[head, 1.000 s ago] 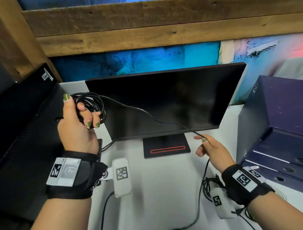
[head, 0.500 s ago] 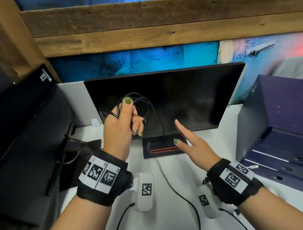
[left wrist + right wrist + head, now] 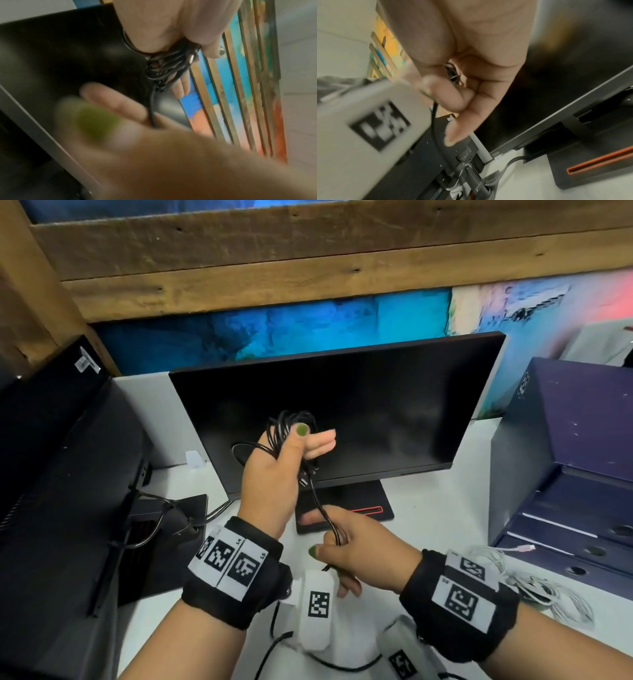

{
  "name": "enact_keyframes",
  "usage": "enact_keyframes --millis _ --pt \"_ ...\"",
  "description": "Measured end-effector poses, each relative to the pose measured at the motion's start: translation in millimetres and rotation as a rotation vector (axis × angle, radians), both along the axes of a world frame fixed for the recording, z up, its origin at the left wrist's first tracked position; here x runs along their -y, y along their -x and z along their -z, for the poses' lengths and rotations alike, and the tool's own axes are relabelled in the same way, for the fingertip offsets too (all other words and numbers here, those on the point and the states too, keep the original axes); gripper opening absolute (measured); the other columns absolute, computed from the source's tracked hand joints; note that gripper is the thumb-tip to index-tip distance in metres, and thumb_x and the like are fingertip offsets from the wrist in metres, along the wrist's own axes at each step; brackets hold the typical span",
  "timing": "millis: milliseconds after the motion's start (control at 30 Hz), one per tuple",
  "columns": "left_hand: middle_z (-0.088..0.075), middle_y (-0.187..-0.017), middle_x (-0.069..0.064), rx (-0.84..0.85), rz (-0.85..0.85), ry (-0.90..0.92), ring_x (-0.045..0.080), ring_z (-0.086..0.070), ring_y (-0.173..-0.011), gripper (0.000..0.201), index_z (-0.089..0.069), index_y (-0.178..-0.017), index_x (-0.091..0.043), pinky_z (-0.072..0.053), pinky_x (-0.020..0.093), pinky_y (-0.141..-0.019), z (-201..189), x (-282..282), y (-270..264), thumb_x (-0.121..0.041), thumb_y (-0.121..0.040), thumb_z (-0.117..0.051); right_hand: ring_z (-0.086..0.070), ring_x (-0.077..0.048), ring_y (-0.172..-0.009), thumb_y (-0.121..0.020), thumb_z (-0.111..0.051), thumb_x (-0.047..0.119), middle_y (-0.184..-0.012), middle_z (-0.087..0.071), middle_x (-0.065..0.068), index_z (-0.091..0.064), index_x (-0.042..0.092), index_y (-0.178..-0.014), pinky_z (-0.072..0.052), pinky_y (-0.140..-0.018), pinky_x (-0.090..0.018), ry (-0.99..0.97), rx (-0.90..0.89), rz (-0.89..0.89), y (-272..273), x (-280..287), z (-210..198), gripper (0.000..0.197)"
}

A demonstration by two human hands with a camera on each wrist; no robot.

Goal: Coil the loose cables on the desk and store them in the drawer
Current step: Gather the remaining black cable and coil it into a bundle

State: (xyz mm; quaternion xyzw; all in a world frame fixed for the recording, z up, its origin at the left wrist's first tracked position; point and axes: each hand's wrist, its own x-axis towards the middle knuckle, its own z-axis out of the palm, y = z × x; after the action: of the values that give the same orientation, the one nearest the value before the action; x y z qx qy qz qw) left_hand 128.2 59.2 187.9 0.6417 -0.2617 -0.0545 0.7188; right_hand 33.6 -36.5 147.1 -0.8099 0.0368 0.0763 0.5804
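A black cable is wound into a coil in front of the dark monitor. My left hand holds it up, thumb pressed over the loops, which also wrap round the hand. The left wrist view shows the coil bunched under that hand. One strand drops from the coil to my right hand, which pinches it lower down, just above the desk. In the right wrist view the strand hangs past the curled fingers. A dark blue drawer unit stands at the right.
The monitor and its base stand right behind my hands. A black computer case with plugged-in cables fills the left. A heap of thin white cable lies on the white desk before the drawer unit.
My left hand has carried the coil to the right, in front of the screen. My right hand was open half a second ago; it has dropped and now pinches the hanging strand.
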Motion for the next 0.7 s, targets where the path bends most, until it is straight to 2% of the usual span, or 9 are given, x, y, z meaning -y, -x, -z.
enact_keyframes --millis 67,100,167,233,333,467,567,633,700 --pt "-0.075 -0.089 -0.003 0.126 -0.09 -0.194 0.003 -0.068 -0.09 0.041 -0.064 -0.1 -0.01 -0.045 0.012 -0.08 7.8 -3.5 -5.9 -0.048 -0.089 -0.055 -0.06 -0.013 -0.055 -0.089 -0.056 0.012 -0.062 -0.06 -0.004 -0.054 0.024 -0.118 -0.056 -0.072 -0.033 0.176 0.072 0.037 -0.5 6.0 -5.3 0.032" --pt "-0.074 -0.085 -0.003 0.196 -0.13 -0.304 0.004 -0.067 -0.085 0.035 -0.063 -0.096 -0.013 -0.047 0.017 -0.075 10.7 -5.3 -8.7 -0.046 -0.087 -0.058 -0.063 -0.012 -0.065 -0.087 -0.056 0.013 -0.069 -0.063 -0.001 -0.056 0.025 -0.113 -0.055 -0.077 -0.034 0.26 0.123 0.068 -1.2 9.7 -8.1 0.029" --pt "-0.067 -0.077 -0.001 0.335 -0.159 -0.575 0.013 -0.063 -0.075 0.031 -0.058 -0.09 -0.015 -0.049 0.029 -0.069 17.0 -7.8 -11.7 -0.046 -0.086 -0.06 -0.06 -0.01 -0.076 -0.085 -0.054 0.015 -0.08 -0.066 0.007 -0.056 0.026 -0.103 -0.051 -0.078 -0.031 0.416 0.193 0.109 -2.2 16.9 -16.4 0.021" --pt "-0.064 -0.072 0.002 0.409 -0.138 -0.739 0.015 -0.06 -0.069 0.034 -0.055 -0.088 -0.015 -0.047 0.031 -0.064 21.4 -8.3 -11.0 -0.049 -0.085 -0.057 -0.058 -0.005 -0.074 -0.086 -0.051 0.011 -0.08 -0.064 0.012 -0.053 0.028 -0.099 -0.048 -0.073 -0.023 0.449 0.216 0.155 -1.1 24.8 -28.3 0.021" --pt "-0.063 -0.068 0.003 0.287 0.008 -0.686 0.004 -0.056 -0.057 0.031 -0.057 -0.086 -0.011 -0.04 0.014 -0.052 19.2 -9.4 -6.0 -0.042 -0.082 -0.063 -0.062 -0.01 -0.076 -0.088 -0.047 0.005 -0.08 -0.065 0.005 -0.042 0.032 -0.098 -0.053 -0.073 -0.029 0.403 0.233 0.102 3.6 37.5 -43.7 0.029" --pt "-0.062 -0.054 0.002 0.217 0.337 -0.825 0.008 -0.057 -0.049 0.028 -0.059 -0.081 -0.026 -0.046 0.02 -0.055 17.2 -8.2 3.1 -0.046 -0.071 -0.076 -0.061 -0.005 -0.079 -0.089 -0.051 0.005 -0.083 -0.067 0.011 -0.039 0.033 -0.099 -0.05 -0.078 -0.028 0.493 0.255 0.017 10.2 52.8 -56.8 0.032" --pt "-0.06 -0.049 0.0 0.263 0.44 -0.932 0.011 -0.056 -0.048 0.022 -0.057 -0.071 -0.028 -0.045 0.019 -0.056 15.3 -9.6 8.0 -0.044 -0.084 -0.065 -0.062 -0.003 -0.08 -0.087 -0.06 0.011 -0.08 -0.069 0.016 -0.048 0.033 -0.096 -0.045 -0.081 -0.022 0.546 0.305 0.011 10.8 61.2 -61.0 0.027" --pt "-0.059 -0.045 0.003 0.141 0.544 -0.842 0.013 -0.055 -0.047 0.034 -0.053 -0.057 -0.023 -0.045 0.023 -0.058 10.6 -13.0 9.4 -0.032 -0.089 -0.059 -0.061 -0.004 -0.078 -0.082 -0.069 0.018 -0.075 -0.069 0.014 -0.06 0.034 -0.089 -0.044 -0.078 -0.022 0.551 0.39 0.08 10.7 67.5 -60.2 0.02" --pt "-0.054 -0.04 0.003 -0.017 0.688 -0.665 0.017 -0.055 -0.042 0.033 -0.053 -0.056 -0.017 -0.043 0.026 -0.053 7.1 -16.8 9.7 -0.023 -0.089 -0.057 -0.059 -0.002 -0.081 -0.081 -0.071 0.023 -0.072 -0.069 0.013 -0.072 0.032 -0.087 -0.044 -0.077 -0.015 0.555 0.485 0.129 10.4 68.9 -57.7 0.012"
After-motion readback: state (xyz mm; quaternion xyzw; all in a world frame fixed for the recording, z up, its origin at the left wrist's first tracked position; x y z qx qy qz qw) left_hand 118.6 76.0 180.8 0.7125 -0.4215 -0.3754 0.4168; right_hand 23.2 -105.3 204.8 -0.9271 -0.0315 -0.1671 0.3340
